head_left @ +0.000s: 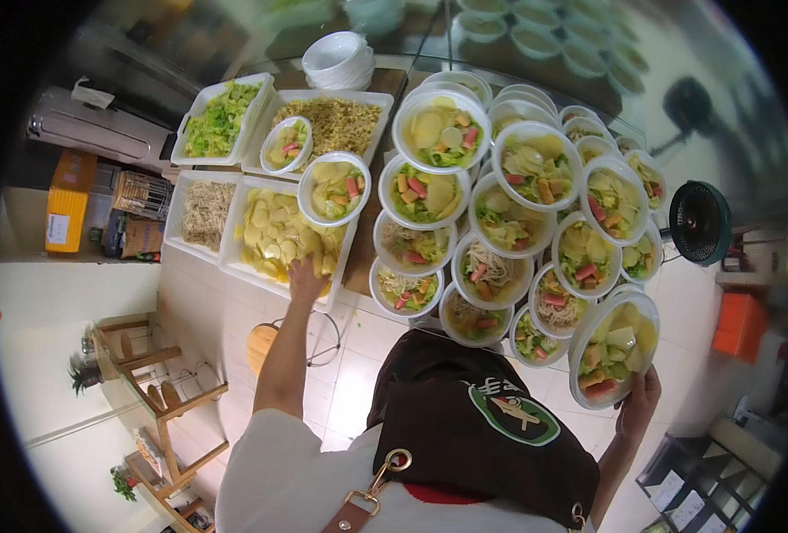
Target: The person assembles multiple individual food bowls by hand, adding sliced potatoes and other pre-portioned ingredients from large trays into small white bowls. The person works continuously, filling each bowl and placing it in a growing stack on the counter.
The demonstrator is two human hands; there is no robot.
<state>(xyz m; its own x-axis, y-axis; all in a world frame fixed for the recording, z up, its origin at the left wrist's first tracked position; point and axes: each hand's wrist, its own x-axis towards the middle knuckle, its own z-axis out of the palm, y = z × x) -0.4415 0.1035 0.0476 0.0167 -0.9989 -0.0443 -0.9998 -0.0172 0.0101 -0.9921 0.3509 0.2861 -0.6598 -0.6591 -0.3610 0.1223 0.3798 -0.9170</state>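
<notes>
My left hand (306, 279) reaches into a white tray (265, 282) of pale yellow potato slices (272, 233). Its fingers look spread and touch the slices near the tray's front edge; their tips are partly hidden. At the right, my right hand (644, 401) grips the rim of a round white plastic bowl (575, 366), tilted toward me. Inside that bowl lie potato slices, green leaves and pink and orange-brown pieces. A smaller filled bowl (302, 197) rests over the far right corner of the potato tray.
Many filled bowls (397, 213) stand piled in overlapping layers at centre right. Further trays hold bean sprouts (206, 210), chopped greens (223, 115) and a yellowish crumbly food (334, 124). Empty bowls (336, 59) are stacked behind. A black fan (700, 222) stands right, a round stool (262, 346) below.
</notes>
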